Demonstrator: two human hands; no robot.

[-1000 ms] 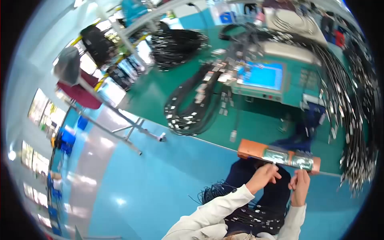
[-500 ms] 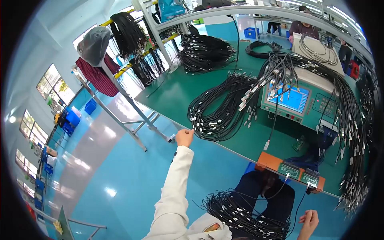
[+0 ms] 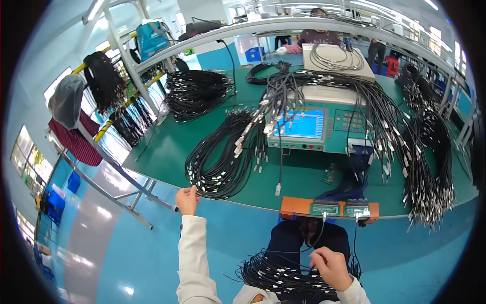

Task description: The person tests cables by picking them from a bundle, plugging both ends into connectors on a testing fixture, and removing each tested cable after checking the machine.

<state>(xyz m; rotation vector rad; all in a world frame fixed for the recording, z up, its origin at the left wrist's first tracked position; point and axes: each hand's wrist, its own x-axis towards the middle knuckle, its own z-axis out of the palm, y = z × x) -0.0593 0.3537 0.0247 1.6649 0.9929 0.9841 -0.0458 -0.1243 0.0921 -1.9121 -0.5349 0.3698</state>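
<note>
My left hand (image 3: 187, 200) is at the table's front edge, fingers pinched together beside the looped bundle of black cables (image 3: 215, 175) with white-tagged ends. Whether a cable end sits in that pinch is too small to tell. My right hand (image 3: 331, 267) is curled above a second bundle of black cables (image 3: 278, 273) lying across my lap. What its fingers hold, if anything, is hidden. Close by, an orange fixture (image 3: 293, 204) with two green connector boards (image 3: 325, 208) stands on the table edge. Cables plugged into both boards hang down toward my lap.
Behind the fixture stands a tester with a lit blue screen (image 3: 304, 124), draped with black cables (image 3: 374, 96). Another cable pile (image 3: 197, 93) lies back left, and more hang over the right edge (image 3: 430, 197). A metal rail (image 3: 233, 33) crosses above. A person (image 3: 319, 38) sits opposite.
The view has swung right, so the table appears shifted left. My right hand has come up and inward over the lap bundle. My left hand stays by the looped bundle's edge.
</note>
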